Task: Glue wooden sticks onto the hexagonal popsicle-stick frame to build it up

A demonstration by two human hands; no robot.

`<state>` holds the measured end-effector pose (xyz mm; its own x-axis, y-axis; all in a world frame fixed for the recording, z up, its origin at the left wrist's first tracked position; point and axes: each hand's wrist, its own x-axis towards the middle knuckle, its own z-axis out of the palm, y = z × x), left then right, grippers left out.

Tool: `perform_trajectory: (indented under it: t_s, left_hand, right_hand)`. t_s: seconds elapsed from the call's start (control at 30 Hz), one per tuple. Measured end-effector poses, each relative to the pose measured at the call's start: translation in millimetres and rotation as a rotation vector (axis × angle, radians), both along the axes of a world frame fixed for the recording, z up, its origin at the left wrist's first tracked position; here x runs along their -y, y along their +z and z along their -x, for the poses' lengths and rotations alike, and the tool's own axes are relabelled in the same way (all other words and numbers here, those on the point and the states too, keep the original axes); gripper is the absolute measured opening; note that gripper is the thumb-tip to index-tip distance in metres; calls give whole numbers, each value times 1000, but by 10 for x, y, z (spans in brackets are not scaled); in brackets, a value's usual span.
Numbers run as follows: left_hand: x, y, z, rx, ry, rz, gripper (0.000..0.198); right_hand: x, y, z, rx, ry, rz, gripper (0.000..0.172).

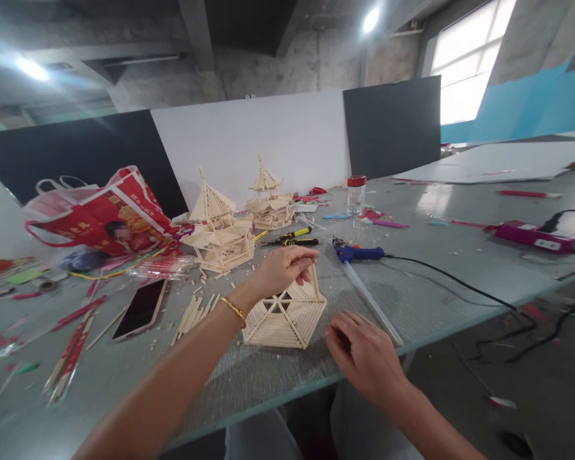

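Observation:
A hexagonal roof of thin wooden sticks (280,324) lies on the table near its front edge. My left hand (287,265), with a gold bracelet at the wrist, is over the roof's far side, its fingers pinched around the upper end of a short wooden stick (314,283). My right hand (361,348) rests on the table just right of the roof, fingers curled in; whatever they may hold is hidden. Loose sticks (191,319) lie left of the roof.
Two stick pavilions (225,246) (268,207) stand behind. A blue glue gun (361,253), a glue stick (371,303), pliers (292,237) and a lidded jar (356,197) lie or stand beyond my hands. At left are a phone (141,308) and a red bag (110,220).

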<state>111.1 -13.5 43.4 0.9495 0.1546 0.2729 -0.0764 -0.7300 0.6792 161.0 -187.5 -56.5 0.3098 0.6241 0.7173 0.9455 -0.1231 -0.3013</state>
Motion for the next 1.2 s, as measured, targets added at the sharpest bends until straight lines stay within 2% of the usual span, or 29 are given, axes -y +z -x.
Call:
perform_trajectory:
  t_s: [0.3, 0.43, 0.53, 0.67, 0.73, 0.87, 1.2]
  left_hand:
    - [-37, -57, -13, -28, -45, 3, 33]
    - [-15, -42, -13, -36, -30, -21, 35]
    - [34, 0, -5, -46, 15, -104, 37]
    - [147, 78, 10, -19, 114, -336, 35]
    - [203, 107, 17, -2, 161, -398, 34]
    - [254, 127, 26, 6, 204, -437, 34]
    - [202, 65, -8, 38, 147, -478, 25]
  right_hand:
    - [2, -7, 6, -25, 15, 12, 24]
    - [23, 31, -29, -149, 22, 64, 21]
    - [9, 66, -99, -250, 16, 101, 18]
    - [-83, 121, -208, -208, -76, 110, 17]
    - [-144, 162, -242, -181, -130, 144, 20]
    - [-245, 259, -262, -167, -149, 237, 23]
    - [-374, 329, -265, -176, -134, 291, 19]
